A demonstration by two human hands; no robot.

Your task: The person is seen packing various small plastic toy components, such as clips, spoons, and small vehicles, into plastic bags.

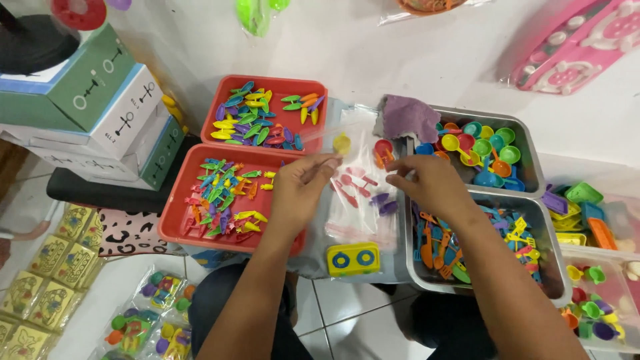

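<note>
1. Left hand (298,190): thumb and forefinger pinched on the upper edge of a clear plastic bag (360,200); remaining fingers curled under. The grip looks to hold the bag mouth up and open.
2. Right hand (427,185): fingertips drawn together at the opposite edge of the bag mouth; whether they pinch the film or a small piece, I cannot tell.
3. The bag lies between two red trays (200,230) of tiny coloured toy utensils on the left and two metal trays (533,157) of toy spoons and tools on the right. Its mouth points away from the person, toward the wall; its long axis runs near to far, bottom edge closest to the body.
4. Inside the bag: small pink and purple pieces, loosely spread. A yellow cup-like piece (342,143) sits just beyond the mouth.
5. A yellow toy stove with blue rings (353,259) rests just beside the bag's near edge.
6. Judgement on handling: keep both edges taut and apart so the thin film does not fold shut; keep the mouth raised above the bottom so pieces slide inward, not out.
7. A purple cloth (408,119) lies on the corner of the far metal tray.
</note>
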